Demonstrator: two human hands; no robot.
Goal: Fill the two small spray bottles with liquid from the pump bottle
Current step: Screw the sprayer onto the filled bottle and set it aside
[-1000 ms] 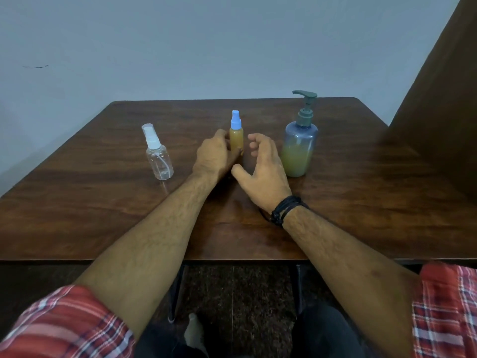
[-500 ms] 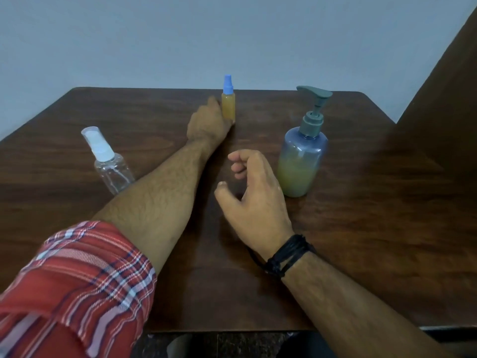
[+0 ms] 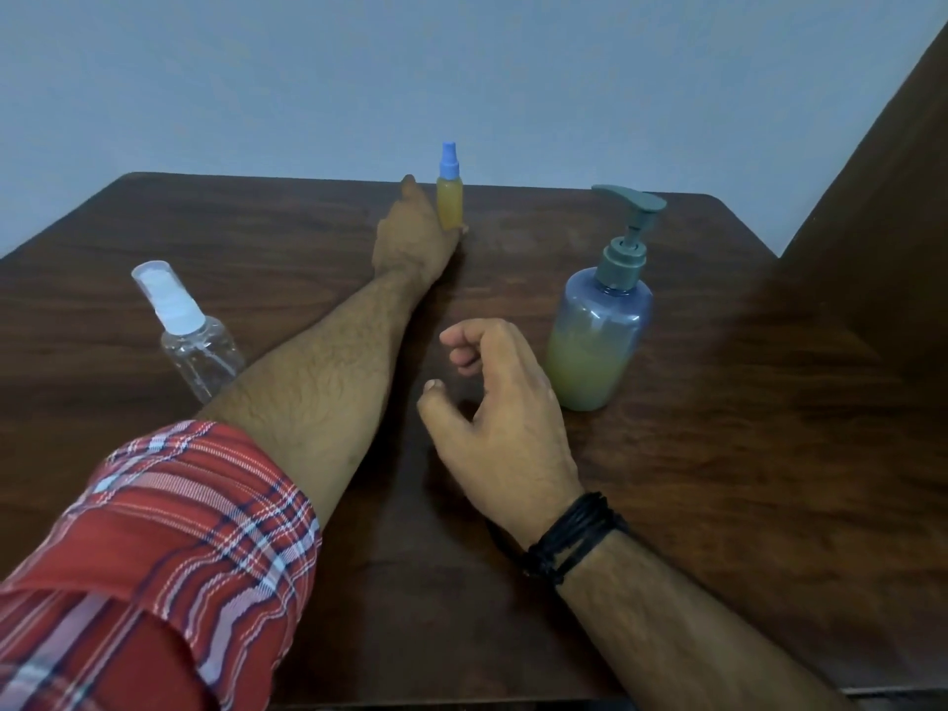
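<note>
The left hand (image 3: 415, 233) reaches to the far edge of the desk (image 3: 718, 454), its fingers wrapped around the foot of the yellow-filled spray bottle (image 3: 450, 201). The right hand (image 3: 505, 418) hovers with fingers (image 3: 464, 337) loosely curled, holding nothing, the pump bottle (image 3: 600, 325) just right of them. The clear spray bottle (image 3: 197, 346) stands well left of both.

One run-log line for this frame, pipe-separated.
left hand: holds small yellow-filled spray bottle with blue cap, far table edge | right hand: loosely curled, no grip | clear plastic spray bottle: empty | blue-grey pump bottle: untouched

Red plaid sleeve (image 3: 169, 546); blue-capped yellow spray bottle (image 3: 450, 197); brown table (image 3: 718, 454).
</note>
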